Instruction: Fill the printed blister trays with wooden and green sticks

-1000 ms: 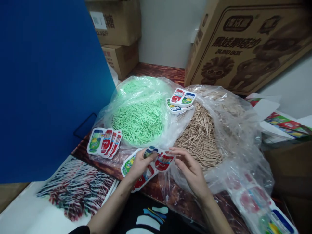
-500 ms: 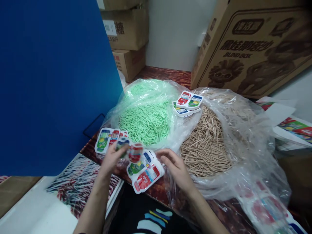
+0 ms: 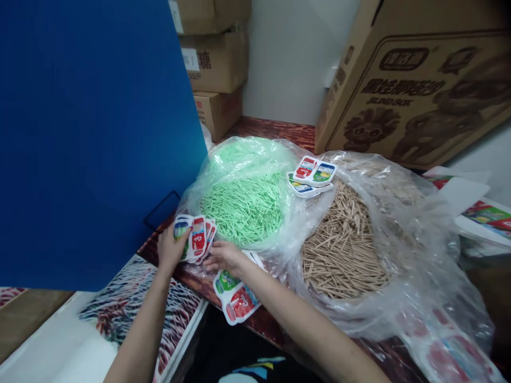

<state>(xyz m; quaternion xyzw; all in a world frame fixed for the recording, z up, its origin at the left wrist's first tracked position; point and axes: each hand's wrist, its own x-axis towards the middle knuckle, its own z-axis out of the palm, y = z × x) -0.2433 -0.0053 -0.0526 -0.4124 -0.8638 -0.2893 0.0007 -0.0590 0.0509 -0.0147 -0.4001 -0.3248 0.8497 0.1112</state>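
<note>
My left hand (image 3: 171,249) is at the left pile of die-cut printed cards (image 3: 198,236), its thumb over the top card and its other fingers along the pile's left edge. The cards show red and green drink-can pictures. My right hand (image 3: 228,257) reaches across with fingers apart, close to the pile's right side, and holds nothing that I can see. Beneath my right wrist lies another stack of printed cards (image 3: 241,304), partly covered by the hand and forearm. A third small stack of cards (image 3: 313,174) rests on the plastic between two bags.
Green sticks (image 3: 243,207) fill an open clear plastic bag; brown sticks (image 3: 343,255) fill another at the right. A large blue panel (image 3: 91,143) stands at left. Cardboard boxes (image 3: 217,61) are stacked behind, and a big carton (image 3: 411,90) leans at back right.
My left hand has carried a card left onto the left pile. My right hand has moved left from the front stack's right side, across that stack toward the pile. The view has shifted slightly.
</note>
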